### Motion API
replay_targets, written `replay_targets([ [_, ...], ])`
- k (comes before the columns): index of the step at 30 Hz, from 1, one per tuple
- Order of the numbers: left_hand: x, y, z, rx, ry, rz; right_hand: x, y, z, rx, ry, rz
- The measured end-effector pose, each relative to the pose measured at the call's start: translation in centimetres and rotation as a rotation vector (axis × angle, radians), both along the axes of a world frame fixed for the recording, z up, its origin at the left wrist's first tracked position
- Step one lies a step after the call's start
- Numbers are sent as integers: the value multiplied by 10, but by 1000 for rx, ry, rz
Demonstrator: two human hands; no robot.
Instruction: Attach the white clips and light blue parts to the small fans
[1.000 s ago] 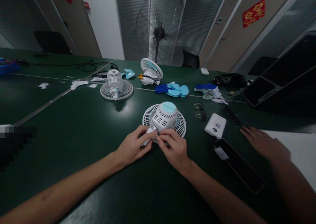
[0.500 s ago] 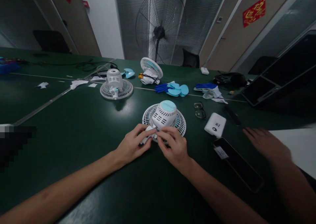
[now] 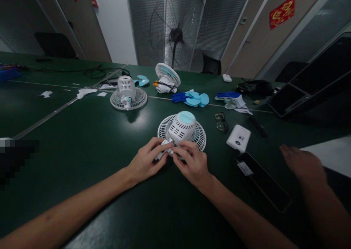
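Observation:
In front of me a white fan head (image 3: 181, 129) with a light blue cap lies grille-down on the dark green table (image 3: 115, 205). My left hand (image 3: 149, 157) is closed on the fan's white neck bracket (image 3: 164, 148) at its near side, thumb below and fingers above. From the other side my right hand (image 3: 192, 161) touches the same bracket, its fingertips bent and drawn together close to the left fingertips. Whatever small part sits between the right fingertips is hidden.
Farther back are another fan head (image 3: 127, 90), a small fan (image 3: 166, 79), blue fan blades (image 3: 197, 99) and gloves (image 3: 233, 100). To the right lie glasses (image 3: 221, 122), a white power bank (image 3: 239, 137) and a phone (image 3: 264, 181). Another person's hand (image 3: 304, 165) rests at far right.
My right fingertips have shifted very slightly at the bracket; my left hand holds its place. At the right, the other person's hand has moved a little rightward.

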State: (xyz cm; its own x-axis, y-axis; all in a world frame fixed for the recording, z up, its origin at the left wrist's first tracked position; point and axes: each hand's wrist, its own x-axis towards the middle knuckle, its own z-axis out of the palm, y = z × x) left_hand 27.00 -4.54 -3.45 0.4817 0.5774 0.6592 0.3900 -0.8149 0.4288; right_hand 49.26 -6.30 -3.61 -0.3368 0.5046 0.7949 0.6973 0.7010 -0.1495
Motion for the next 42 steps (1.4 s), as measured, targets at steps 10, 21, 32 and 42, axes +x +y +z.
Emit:
replay_targets([
  [10, 0, -1, 2, 2, -16, -1, -2, -2, 3, -21, 52, -6],
  [21, 0, 0, 0, 23, 7, -1, -4, -2, 2, -127, 125, 35],
  [32, 0, 0, 2, 24, 4, 6, -3, -6, 2, -173, 84, 71],
  [42, 0, 0, 3, 26, 1, 5, -5, -2, -3, -111, 60, 16],
])
